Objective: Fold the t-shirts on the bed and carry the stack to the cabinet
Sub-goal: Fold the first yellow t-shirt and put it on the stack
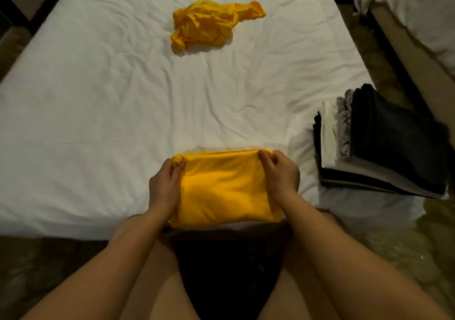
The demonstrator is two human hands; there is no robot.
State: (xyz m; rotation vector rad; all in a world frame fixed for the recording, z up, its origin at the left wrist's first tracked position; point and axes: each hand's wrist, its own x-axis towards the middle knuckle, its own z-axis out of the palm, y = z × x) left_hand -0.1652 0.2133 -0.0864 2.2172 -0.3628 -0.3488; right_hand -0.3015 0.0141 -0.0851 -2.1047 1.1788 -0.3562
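White wrinkled bed, dim room, 2nd bed at far right. Folded yellow shirt at near edge, left hand & right hand pinching its far corners. Crumpled yellow shirt toward far edge. Dark/white stack at near-right corner. No readable writing.

Two bare forearms are seen reaching in from the lower edge of the head view, uncovered from the elbows down; no sleeve edge is shown on either. The left hand and the right hand are bare, with short, plain fingernails where they can be made out. Nothing is worn at the wrists or on the fingers as far as can be told in the dim light. A dark, almost black garment of soft fabric is worn over the torso, seen between the forearms; its details are lost in shadow.
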